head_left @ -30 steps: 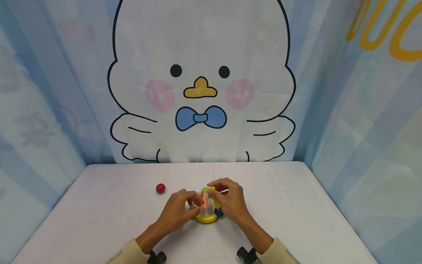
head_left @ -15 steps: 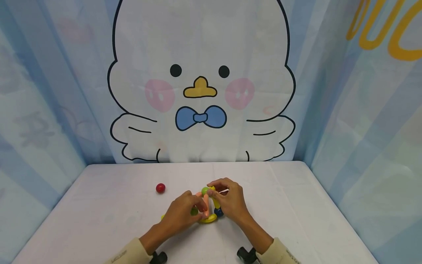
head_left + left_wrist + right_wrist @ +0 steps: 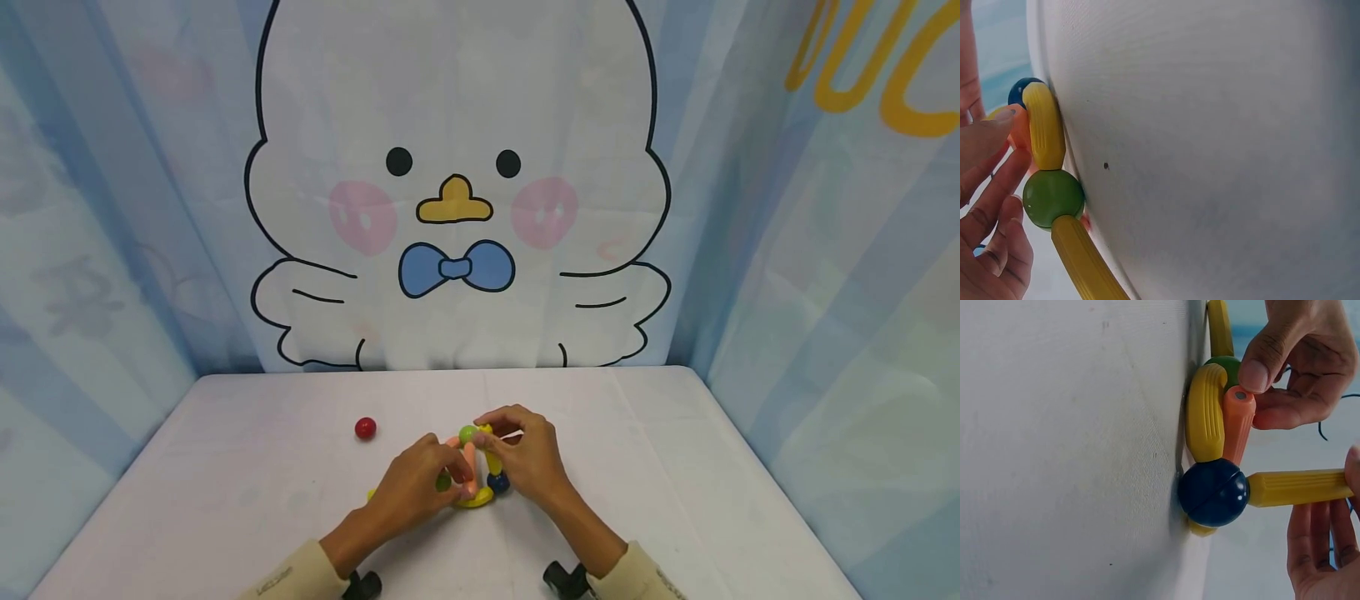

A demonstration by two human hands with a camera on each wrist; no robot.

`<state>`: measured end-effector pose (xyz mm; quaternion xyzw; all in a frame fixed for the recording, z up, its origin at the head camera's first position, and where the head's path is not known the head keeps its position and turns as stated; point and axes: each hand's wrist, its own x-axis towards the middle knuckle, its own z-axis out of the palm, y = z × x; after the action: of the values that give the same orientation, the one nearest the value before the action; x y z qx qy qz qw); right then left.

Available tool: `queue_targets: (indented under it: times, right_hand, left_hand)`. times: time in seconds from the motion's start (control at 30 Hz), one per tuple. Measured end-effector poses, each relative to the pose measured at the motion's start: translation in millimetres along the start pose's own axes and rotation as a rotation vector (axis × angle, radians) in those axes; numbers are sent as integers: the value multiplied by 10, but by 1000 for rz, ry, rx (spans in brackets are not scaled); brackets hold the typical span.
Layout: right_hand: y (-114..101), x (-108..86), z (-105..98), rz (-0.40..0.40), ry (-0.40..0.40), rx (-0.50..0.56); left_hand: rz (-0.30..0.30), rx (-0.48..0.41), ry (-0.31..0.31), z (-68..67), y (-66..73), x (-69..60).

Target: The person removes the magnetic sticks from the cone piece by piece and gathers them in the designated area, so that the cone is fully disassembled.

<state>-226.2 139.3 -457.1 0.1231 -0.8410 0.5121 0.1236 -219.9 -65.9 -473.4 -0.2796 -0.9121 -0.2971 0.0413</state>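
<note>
My left hand (image 3: 416,479) pinches an orange rod (image 3: 1239,428) between thumb and finger, its grey tip showing. Beside that rod a curved yellow piece (image 3: 1046,125) lies on the table, joining a dark green ball (image 3: 1054,197) to a dark blue ball (image 3: 1215,494). Another yellow rod (image 3: 1088,259) extends from the green ball. My right hand (image 3: 528,450) grips the top of a yellow rod (image 3: 1297,487) that stands up from the blue ball. By its fingertips is a light green ball (image 3: 467,434), with orange rods around it; their joints are partly hidden.
A loose red ball (image 3: 365,428) rests on the white table (image 3: 637,500), further back and left of the hands. Printed curtains (image 3: 457,325) border the table at the back and sides.
My left hand has shifted slightly right and down with the orange rod, and the dark green ball now shows beneath its fingers. My right hand has barely moved.
</note>
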Motion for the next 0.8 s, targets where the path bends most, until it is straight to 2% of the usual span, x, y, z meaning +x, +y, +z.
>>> queue_targets:
  times: [0.5, 0.8]
  right_hand:
    - [46, -42, -177, 19, -7, 26]
    - [94, -69, -320, 73, 9, 40]
  left_hand:
    - [-8, 6, 0, 8, 12, 10]
    - [3, 14, 0, 6, 19, 9]
